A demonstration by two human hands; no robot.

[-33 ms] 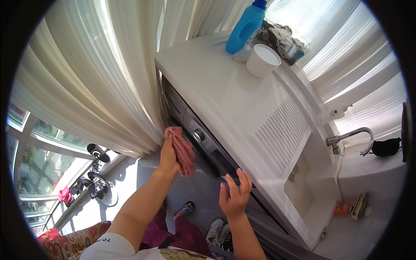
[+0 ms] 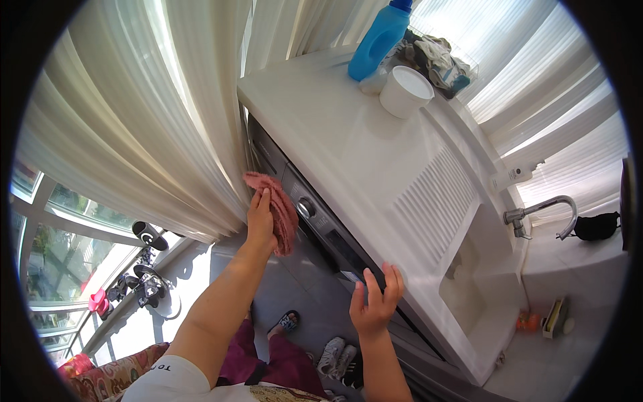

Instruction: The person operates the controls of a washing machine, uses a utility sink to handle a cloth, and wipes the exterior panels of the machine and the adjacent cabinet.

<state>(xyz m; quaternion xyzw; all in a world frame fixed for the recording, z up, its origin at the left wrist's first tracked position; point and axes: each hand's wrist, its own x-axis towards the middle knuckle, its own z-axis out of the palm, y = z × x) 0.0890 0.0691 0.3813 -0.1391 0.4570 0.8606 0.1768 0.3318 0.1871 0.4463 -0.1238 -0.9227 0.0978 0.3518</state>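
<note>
While my left hand (image 2: 260, 218) grips a pink cloth (image 2: 280, 208), fingers wrapped round it, the cloth sits flat against the washer (image 2: 335, 244) front, at its upper left corner, just left of the knob (image 2: 306, 208) and touching the curtain (image 2: 167, 114) edge. Right hand (image 2: 375, 301) is empty, fingers wide and spread, up by the front edge of the white desk (image 2: 348, 141) above the washer; touching it or just off it, can't tell. Panel between the two hands is bare of cloth.

On the desk, far end: blue bottle (image 2: 378, 40), white cup (image 2: 405, 90) just beside it, a heap of rags behind. Sink (image 2: 469, 281) is set into the desk to my right, tap (image 2: 542, 214) beyond it. Shoes (image 2: 338, 355) lie on the floor under my right arm, and slippers (image 2: 151, 285) are by the window, well apart from both hands.
</note>
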